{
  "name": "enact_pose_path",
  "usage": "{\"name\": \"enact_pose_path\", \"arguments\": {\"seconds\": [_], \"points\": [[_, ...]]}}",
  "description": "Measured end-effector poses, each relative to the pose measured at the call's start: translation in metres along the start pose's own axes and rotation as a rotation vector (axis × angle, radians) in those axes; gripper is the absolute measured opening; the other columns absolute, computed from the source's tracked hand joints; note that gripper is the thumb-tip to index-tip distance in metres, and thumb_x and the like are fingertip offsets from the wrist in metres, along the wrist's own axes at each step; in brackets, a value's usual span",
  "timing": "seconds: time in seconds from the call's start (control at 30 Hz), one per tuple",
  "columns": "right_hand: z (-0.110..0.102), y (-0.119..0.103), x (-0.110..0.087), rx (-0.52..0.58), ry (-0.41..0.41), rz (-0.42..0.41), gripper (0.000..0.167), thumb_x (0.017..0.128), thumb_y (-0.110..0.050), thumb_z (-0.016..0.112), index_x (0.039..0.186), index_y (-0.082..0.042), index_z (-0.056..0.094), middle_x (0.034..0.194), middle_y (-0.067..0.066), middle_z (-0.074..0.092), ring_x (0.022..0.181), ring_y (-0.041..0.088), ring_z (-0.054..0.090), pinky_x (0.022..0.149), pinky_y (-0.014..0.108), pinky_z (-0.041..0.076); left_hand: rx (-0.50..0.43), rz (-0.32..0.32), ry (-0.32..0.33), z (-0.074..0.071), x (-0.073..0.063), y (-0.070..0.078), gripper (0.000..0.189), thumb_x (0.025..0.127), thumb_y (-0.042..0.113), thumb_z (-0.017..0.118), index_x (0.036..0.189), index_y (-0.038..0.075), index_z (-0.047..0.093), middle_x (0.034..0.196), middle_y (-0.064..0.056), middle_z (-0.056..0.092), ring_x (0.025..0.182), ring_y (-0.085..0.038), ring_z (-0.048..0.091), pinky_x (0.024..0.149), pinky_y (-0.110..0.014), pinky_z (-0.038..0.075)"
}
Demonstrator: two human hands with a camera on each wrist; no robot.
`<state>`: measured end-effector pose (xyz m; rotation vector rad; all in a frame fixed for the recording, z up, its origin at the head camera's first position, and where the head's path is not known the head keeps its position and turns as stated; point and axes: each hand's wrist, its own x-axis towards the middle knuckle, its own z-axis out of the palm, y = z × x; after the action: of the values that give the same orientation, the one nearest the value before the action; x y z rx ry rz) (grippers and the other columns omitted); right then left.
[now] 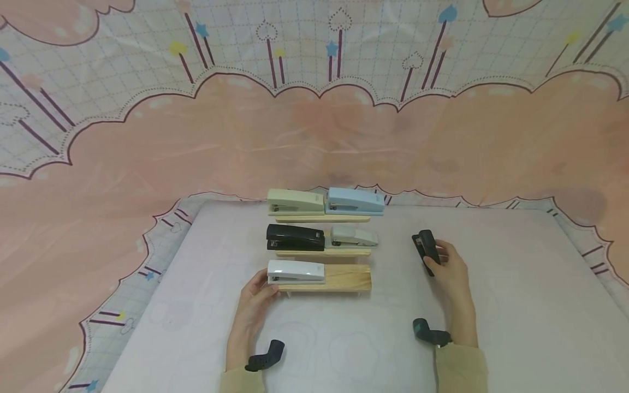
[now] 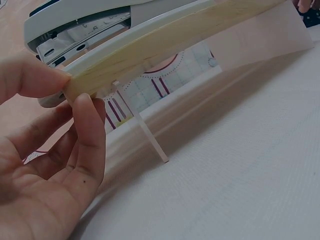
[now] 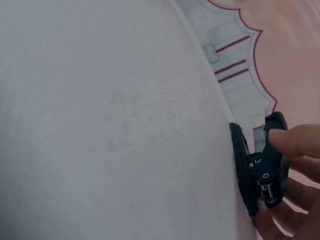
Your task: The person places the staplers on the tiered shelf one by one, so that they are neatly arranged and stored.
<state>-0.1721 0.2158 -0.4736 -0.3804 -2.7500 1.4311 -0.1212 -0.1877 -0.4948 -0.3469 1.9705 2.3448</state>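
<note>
My left hand [image 1: 256,302] pinches the left end of a light wooden board [image 1: 348,277], the lowest of three stepped tiers. In the left wrist view, thumb and finger meet at that board's corner [image 2: 145,62]. On its left half sits a white stapler [image 1: 296,271]; the right half is bare wood. Over to the right, my right hand [image 1: 451,268] holds a small black stapler [image 1: 425,251] by its side. The right wrist view gives this stapler [image 3: 275,160] side-on, thumb on its upper arm and fingers behind, its base close to or touching the white tabletop.
On the middle tier stand a larger black stapler [image 1: 295,238] and a pale grey-white stapler [image 1: 355,237]. The back tier bears a green stapler [image 1: 296,202] and a light blue stapler [image 1: 355,201]. Clear legs [image 2: 145,127] support the front board. Patterned cloth [image 1: 314,136] hangs behind the table.
</note>
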Motion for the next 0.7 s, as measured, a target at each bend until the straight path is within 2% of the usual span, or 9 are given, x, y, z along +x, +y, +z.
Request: {"name": "enact_pose_path", "arguments": {"seconds": [0.43, 0.7], "points": [[0.0063, -0.0004, 0.0008, -0.028, 0.081, -0.005, 0.053, 0.093, -0.01, 0.056, 0.142, 0.001, 0.039, 0.136, 0.029, 0.048, 0.12, 0.044, 0.049, 0.098, 0.054, 0.044, -0.007, -0.01, 0.007, 0.0006, 0.0009, -0.0002, 0.052, 0.084, -0.005, 0.059, 0.134, -0.002, 0.046, 0.113, 0.01, 0.061, 0.097, -0.007, 0.06, 0.078, -0.018, 0.051], [0.0071, -0.0003, 0.0013, -0.052, 0.1, -0.022, 0.051, 0.093, -0.009, 0.056, 0.14, 0.002, 0.041, 0.133, 0.029, 0.051, 0.117, 0.044, 0.052, 0.095, 0.054, 0.047, -0.009, -0.013, 0.009, 0.0002, 0.0007, -0.0002, 0.051, 0.084, -0.004, 0.06, 0.133, -0.001, 0.047, 0.114, 0.01, 0.061, 0.097, -0.007, 0.06, 0.078, -0.018, 0.051]]}}
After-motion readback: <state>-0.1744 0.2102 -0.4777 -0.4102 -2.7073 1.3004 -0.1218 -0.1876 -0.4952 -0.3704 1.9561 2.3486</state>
